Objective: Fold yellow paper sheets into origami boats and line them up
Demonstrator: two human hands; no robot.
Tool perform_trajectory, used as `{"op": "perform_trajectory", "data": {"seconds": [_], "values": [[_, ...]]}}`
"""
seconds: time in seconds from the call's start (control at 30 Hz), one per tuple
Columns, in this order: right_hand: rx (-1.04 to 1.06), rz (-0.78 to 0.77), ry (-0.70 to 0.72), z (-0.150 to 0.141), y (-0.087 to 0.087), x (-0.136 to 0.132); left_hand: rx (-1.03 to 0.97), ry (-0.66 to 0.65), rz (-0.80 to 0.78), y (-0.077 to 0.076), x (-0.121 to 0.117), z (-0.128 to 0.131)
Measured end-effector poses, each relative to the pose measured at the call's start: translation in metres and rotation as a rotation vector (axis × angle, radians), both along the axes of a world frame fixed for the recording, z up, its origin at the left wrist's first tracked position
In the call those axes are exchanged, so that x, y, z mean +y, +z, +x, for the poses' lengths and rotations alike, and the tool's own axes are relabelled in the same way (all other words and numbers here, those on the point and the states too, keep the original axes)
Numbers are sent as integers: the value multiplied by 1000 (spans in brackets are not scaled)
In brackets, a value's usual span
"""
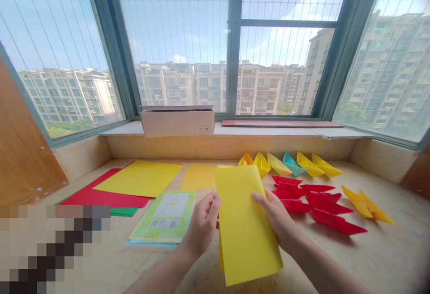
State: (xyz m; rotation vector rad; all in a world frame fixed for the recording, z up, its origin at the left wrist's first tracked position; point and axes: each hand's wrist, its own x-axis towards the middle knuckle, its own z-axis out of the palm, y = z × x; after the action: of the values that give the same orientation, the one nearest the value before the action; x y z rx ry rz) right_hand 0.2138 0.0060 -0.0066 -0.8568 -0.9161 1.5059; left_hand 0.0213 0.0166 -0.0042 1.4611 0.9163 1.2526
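Observation:
My left hand (200,224) and my right hand (277,218) both grip the side edges of a folded sheet of yellow paper (247,226), which hangs tilted over the tabletop. Its lower layer shows slightly at the left edge. Beyond my right hand lie several red paper boats (331,211). A row of several yellow paper boats (278,164), with a single teal one (292,164) among them, stands along the back. A packet of pale green paper (164,218) lies just left of my left hand.
Loose red (101,197), yellow (141,178) and orange (199,177) sheets lie on the wooden table (386,258), with green (124,212) under the red. A larger orange-yellow boat (367,206) sits at right. A cardboard box (177,123) stands on the windowsill (268,130). A pixelated patch covers the lower left.

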Motion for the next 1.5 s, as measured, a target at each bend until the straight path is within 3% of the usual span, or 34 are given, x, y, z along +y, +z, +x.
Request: {"op": "perform_trajectory", "data": {"seconds": [0.13, 0.4, 0.53, 0.73, 1.17, 1.5], "values": [[3, 50, -47, -5, -7, 2, -45, -180, -108, 4, -3, 2], [82, 52, -100, -1, 4, 1, -39, -251, -83, -11, 2, 1], [86, 38, -134, 3, 8, 2, -52, -308, -90, -8, -2, 2], [70, 59, -186, 4, 7, 3, -84, -326, -92, 1, -6, 5], [28, 66, -247, 11, 10, 6, -7, -308, -12, 2, -8, 2], [49, 209, -383, 26, 17, 12, 44, -296, -12, 0, -10, 5]]}}
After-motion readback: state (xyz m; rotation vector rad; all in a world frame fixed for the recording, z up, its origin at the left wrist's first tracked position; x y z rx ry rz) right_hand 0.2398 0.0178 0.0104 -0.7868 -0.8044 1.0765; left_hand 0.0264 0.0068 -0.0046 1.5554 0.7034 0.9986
